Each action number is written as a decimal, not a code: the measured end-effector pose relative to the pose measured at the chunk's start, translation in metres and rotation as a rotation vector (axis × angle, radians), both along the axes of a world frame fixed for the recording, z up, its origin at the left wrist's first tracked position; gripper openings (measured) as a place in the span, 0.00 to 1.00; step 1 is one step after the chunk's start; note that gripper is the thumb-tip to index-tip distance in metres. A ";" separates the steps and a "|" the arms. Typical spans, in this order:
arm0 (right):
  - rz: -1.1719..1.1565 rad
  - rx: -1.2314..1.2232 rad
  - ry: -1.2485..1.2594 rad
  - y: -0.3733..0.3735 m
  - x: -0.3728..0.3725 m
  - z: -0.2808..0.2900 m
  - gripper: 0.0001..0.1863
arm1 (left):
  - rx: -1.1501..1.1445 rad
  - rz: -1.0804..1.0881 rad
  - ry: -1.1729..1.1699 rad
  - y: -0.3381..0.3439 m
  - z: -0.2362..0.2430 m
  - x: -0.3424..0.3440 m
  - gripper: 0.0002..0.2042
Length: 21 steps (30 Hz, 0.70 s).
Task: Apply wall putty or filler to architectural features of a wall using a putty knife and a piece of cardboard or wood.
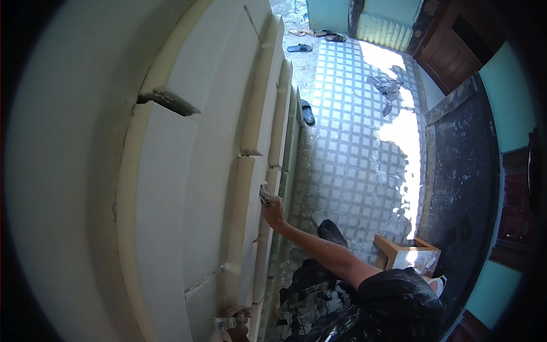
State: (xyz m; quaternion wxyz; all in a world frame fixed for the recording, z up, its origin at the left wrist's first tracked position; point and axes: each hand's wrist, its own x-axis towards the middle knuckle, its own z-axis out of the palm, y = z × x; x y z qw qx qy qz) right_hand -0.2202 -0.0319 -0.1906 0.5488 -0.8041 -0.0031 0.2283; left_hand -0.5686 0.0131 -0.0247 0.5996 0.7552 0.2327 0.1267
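A large cream wall (213,131) with stepped, raised panels and ledges fills the left side. My right arm reaches across to it. My right hand (273,211) is closed around a small scraper-like tool (264,196), dark and grey with a whitish tip, at the edge of a raised ledge (241,196). Its exact kind is hard to make out. Low down, near the bottom of the panels, my left hand (240,320) is closed on a short pale object with a flat end (224,324). The fingers partly hide that object, and the hand is in shadow.
A wooden box-like stool (407,253) stands behind me at the right. Dark slippers (308,113) and other footwear (299,48) lie on the checkered tile floor (347,142). A crumpled cloth (387,91) lies farther off. A dark raised slab (461,165) borders the right, with a brown door (456,45) beyond.
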 end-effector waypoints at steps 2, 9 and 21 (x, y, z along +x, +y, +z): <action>-0.185 0.394 -0.364 0.003 -0.007 0.014 0.23 | -0.014 -0.056 -0.004 0.012 -0.006 -0.017 0.13; -0.119 0.343 -0.396 -0.005 0.016 -0.027 0.19 | 0.283 0.149 0.034 -0.017 0.032 0.032 0.14; -0.170 0.312 -0.371 0.015 0.008 -0.057 0.21 | 0.511 0.316 -0.008 -0.044 0.028 0.079 0.18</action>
